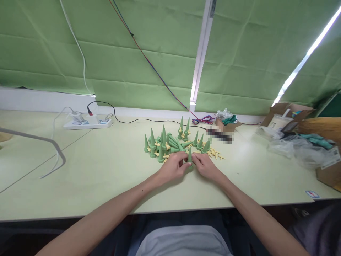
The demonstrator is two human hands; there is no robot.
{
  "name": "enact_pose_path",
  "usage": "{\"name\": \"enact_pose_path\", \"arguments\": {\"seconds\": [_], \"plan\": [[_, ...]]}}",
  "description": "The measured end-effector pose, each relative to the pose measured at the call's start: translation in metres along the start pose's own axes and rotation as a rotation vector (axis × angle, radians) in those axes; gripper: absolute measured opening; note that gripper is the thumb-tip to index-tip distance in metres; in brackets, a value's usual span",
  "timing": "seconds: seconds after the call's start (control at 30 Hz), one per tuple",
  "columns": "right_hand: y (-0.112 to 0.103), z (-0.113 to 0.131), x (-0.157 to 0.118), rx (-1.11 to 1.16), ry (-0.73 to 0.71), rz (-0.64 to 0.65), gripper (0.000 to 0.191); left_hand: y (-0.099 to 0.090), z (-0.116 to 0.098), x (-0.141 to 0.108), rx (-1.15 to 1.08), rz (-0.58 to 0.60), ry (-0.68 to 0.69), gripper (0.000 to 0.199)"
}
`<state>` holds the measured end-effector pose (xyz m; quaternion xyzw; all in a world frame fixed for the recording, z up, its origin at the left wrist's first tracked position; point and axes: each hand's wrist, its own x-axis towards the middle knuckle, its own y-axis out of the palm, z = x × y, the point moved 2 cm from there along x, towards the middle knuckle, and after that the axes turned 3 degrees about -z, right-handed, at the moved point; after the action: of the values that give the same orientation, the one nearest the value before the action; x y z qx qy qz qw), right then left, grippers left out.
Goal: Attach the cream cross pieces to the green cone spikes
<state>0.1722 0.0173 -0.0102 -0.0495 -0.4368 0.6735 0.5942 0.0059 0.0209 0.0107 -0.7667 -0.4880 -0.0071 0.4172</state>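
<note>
My left hand (172, 166) is closed, thumb and fingers round the lower part of a green pointed cone (190, 155) that stands upright just above the table. Against the cone's right side, my right hand (207, 167) is pinched; whatever its fingertips hold is hidden. Behind both hands is a cluster of similar green cones (161, 155), some upright and others lying down. Several carry small yellow pieces on their sides, such as the pair of cones (187, 130) at the back. Loose yellow pieces (216, 153) lie in a small pile beyond my right hand.
A white power strip (87, 123) sits at the back left, its black cable (149, 120) running along the table's rear. A small cardboard box (226, 125) stands at the back. Plastic bags (290, 144), a cup (278, 122) and more boxes crowd the right end.
</note>
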Motion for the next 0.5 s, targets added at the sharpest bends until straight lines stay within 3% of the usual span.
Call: {"name": "enact_pose_path", "arguments": {"seconds": [0.2, 0.5], "plan": [[-0.0003, 0.0003, 0.001, -0.013, -0.018, 0.006, 0.037, 0.0001, -0.0028, -0.0006, 0.07, 0.008, 0.101, 0.022], [-0.001, 0.0009, -0.0002, -0.004, -0.01, 0.008, 0.038, 0.0012, 0.0006, 0.0005, -0.001, 0.017, -0.028, 0.02]]}}
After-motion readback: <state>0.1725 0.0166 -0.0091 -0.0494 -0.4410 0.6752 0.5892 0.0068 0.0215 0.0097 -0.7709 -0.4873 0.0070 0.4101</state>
